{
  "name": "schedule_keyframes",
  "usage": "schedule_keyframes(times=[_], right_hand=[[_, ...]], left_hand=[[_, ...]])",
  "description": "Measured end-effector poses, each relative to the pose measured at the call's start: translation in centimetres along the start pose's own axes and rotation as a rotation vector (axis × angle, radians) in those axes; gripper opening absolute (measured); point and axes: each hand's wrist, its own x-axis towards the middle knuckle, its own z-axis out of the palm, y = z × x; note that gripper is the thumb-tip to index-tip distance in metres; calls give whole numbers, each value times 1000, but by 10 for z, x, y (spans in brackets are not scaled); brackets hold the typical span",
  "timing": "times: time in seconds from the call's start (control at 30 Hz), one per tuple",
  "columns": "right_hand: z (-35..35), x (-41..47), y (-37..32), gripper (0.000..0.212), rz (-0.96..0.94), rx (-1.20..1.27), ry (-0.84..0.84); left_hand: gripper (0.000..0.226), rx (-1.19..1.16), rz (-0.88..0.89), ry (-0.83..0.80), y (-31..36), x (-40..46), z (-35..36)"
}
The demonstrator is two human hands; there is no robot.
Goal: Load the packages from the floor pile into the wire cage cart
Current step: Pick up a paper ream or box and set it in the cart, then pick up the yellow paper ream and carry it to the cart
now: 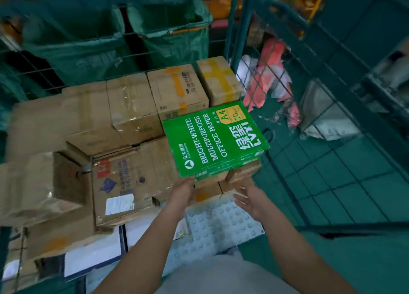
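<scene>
Inside the wire cage cart (247, 35), one green paper box (215, 139), perhaps seven brown cartons (130, 108), two hands (218, 196) open-fingered.

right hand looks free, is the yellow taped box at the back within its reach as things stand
Probably not easily: the green paper box lies between the open right hand and the yellow-taped box, so it would have to reach over it.

1. Green woven sacks (73, 41) hang or stand beyond the far mesh wall; their contents cannot be made out.
2. Orange structure (223, 8) visible behind the sacks, blurred.
3. White tactile paving panel (221, 218) with raised studs lies at lower centre.
4. Green floor (354, 260) at lower right.
5. Second mesh enclosure (363, 57) at upper right, heavily blurred.
</scene>
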Motion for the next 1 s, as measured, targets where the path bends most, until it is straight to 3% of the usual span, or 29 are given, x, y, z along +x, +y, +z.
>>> schedule_keyframes(times=[0.17,0.37,0.53,0.67,0.77,0.87,1.0], right_hand=[[-6,-50,72,39,46,57,85],[-47,-99,140,40,110,191,211],[-108,-125,194,32,48,413,349],[-147,-152,235,8,95,565,495],[-190,-178,282,12,135,754,563],[-228,-199,325,33,128,925,679],[-281,-217,369,47,103,1181,684]], left_hand=[[15,41,-55,-130,-40,-18,-3],[23,166,-90,-245,-75,-46,29],[10,342,-103,-382,-106,-67,88],[16,524,-114,-508,-141,-86,145],[20,729,-139,-612,-184,-111,196],[19,875,-139,-701,-221,-135,243],[16,1075,-147,-772,-268,-162,315]])
